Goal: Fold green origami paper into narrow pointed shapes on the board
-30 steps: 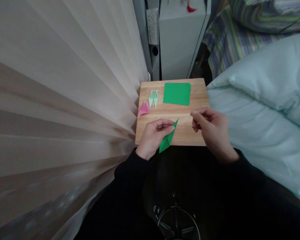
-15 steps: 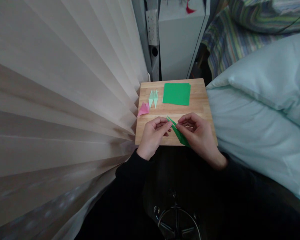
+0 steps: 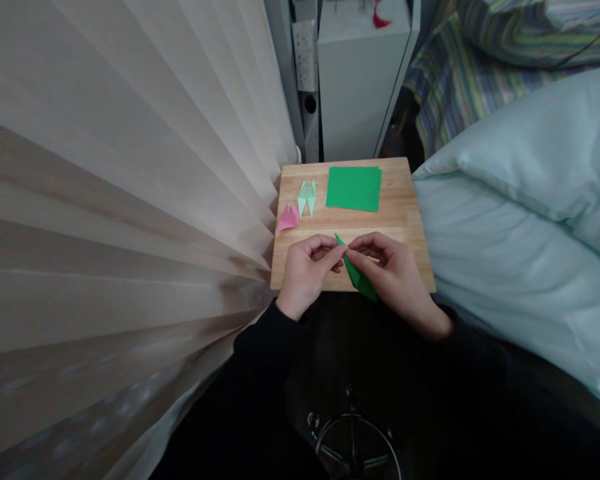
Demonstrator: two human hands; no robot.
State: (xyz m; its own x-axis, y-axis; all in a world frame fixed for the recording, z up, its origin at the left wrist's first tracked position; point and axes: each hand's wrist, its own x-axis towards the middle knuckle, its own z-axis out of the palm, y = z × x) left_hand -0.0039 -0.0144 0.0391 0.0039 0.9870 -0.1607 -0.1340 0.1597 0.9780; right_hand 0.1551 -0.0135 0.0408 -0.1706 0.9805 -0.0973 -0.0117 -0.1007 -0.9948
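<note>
Between my hands is a narrow, pointed piece of folded green origami paper [image 3: 358,279], slanting from upper left to lower right over the front of a wooden board [image 3: 400,223]. My left hand [image 3: 307,270] pinches it near its upper tip with thumb and fingers. From the other side my right hand [image 3: 393,277] pinches it close to the same spot, the fingertips of both hands almost meeting. Its lower end reaches past the board's front edge, partly behind my right hand. Beyond my hands lies a stack of green paper sheets [image 3: 353,189].
Pale green folded paper [image 3: 307,197] and a pink folded piece [image 3: 287,219] lie at the board's left. A pleated curtain [image 3: 180,167] borders the left side, pale bedding [image 3: 520,200] the right. A white cabinet [image 3: 360,93] stands behind; a wheeled chair base [image 3: 353,440] is below.
My right hand has shifted slightly left, closing its fingertips toward my left hand's. The two separated points at the paper's upper end now look pressed together.
</note>
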